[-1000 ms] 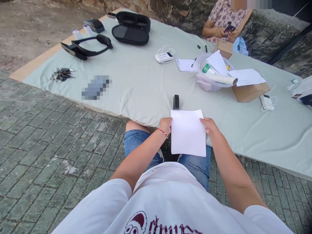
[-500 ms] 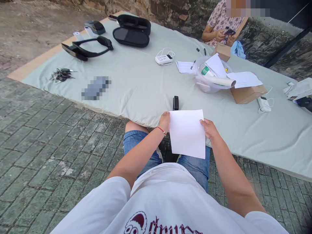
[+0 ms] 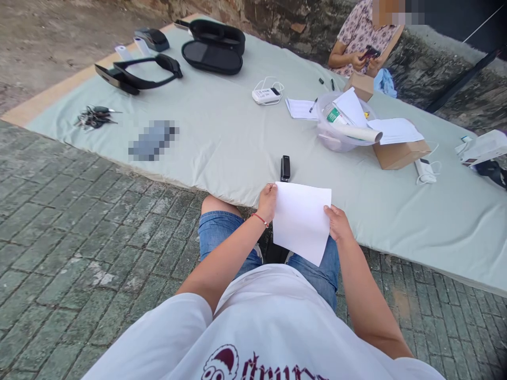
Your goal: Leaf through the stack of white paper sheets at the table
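Observation:
A blank white sheet of paper (image 3: 302,220) is held over my lap at the table's near edge; whether it is one sheet or a stack I cannot tell. My left hand (image 3: 268,201), with a red bracelet at the wrist, pinches its left edge near the top corner. On the opposite edge, my right hand (image 3: 338,221) grips it with the thumb on top. Just beyond the paper's upper left corner stands a black stapler (image 3: 285,168) on the cloth, its near end partly hidden by the paper.
A pale cloth covers the table (image 3: 222,142). Keys (image 3: 97,117), a blurred flat item (image 3: 153,141), a black headset (image 3: 138,74) and an open black case (image 3: 214,53) lie left. A plastic tub (image 3: 336,138) and cardboard box (image 3: 400,154) stand right. Opposite, a person (image 3: 358,45) holds a phone.
The paper has tilted, its right side dropping slightly toward me. My right hand has moved down a little with it. Both hands keep their hold.

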A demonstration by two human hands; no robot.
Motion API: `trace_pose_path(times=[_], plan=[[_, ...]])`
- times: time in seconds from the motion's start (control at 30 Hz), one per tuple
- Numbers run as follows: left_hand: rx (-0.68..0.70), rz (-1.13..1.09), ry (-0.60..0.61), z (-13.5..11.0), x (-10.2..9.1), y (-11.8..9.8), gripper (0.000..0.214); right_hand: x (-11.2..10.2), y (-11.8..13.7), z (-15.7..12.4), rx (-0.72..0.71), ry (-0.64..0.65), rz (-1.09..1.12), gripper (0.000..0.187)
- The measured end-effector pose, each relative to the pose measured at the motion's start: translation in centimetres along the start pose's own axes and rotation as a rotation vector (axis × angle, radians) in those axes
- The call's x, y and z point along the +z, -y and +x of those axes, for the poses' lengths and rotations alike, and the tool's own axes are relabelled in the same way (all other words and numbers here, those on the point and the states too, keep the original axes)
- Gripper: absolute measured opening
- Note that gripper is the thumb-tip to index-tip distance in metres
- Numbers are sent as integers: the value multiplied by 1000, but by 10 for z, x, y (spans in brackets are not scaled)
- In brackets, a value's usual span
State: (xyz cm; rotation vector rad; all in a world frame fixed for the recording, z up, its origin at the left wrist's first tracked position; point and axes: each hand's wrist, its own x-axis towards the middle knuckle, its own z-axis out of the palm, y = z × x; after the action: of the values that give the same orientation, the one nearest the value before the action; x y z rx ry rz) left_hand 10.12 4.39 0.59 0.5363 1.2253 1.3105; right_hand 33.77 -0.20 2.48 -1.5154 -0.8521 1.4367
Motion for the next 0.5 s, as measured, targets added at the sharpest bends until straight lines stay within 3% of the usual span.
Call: trace_pose_path(times=[0.17,0.3,0.5], plan=[[-38,-99,23,-1,1,2,17,-2,-14,-2,61,-10,52,37],[-176,-44,-81,7,4,-4,15,-2,-16,8,154,-39,83,31],[-337,64,-184,31,10,-20,14,-7,1,43,209,-58,-1,23]])
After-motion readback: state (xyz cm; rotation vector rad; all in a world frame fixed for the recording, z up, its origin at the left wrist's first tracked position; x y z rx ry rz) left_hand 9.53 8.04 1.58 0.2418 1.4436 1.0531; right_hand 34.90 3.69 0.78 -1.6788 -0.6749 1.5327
